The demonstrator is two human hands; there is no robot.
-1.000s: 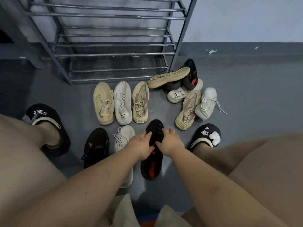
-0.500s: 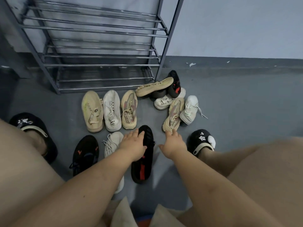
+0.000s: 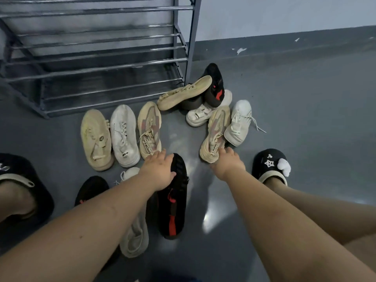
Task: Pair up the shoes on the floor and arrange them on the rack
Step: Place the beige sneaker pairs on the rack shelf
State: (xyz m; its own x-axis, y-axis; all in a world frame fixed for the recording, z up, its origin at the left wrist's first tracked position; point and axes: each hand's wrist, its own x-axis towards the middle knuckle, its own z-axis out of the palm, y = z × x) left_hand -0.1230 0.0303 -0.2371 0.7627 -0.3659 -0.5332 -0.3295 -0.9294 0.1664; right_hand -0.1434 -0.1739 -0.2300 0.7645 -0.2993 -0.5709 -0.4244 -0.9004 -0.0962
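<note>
Loose shoes lie on the grey floor in front of an empty metal rack (image 3: 183, 60). My left hand (image 3: 158, 170) is spread over the toe of a black shoe with red marks (image 3: 173, 208), its fingertips at the heel of a tan-and-pink sneaker (image 3: 149, 129). My right hand (image 3: 227, 162) touches the heel of the matching tan-and-pink sneaker (image 3: 215, 131), fingers apart. A yellow-beige shoe (image 3: 95, 139) and a white shoe (image 3: 124, 135) lie left of the first tan sneaker. My left arm partly hides a pale shoe (image 3: 135, 239) and a black shoe (image 3: 91, 190).
A pile beside the rack's right post holds a beige shoe on its side (image 3: 185, 92), a black-and-red shoe (image 3: 215, 82), a white strap shoe (image 3: 200, 117) and a white laced shoe (image 3: 239, 123). My feet wear black slippers (image 3: 270, 165) (image 3: 18, 180).
Both hands have let go of the black-and-red shoe, which now lies on the floor. They have moved forward and apart, each toward one tan-and-pink sneaker. The camera has tilted closer to the floor.
</note>
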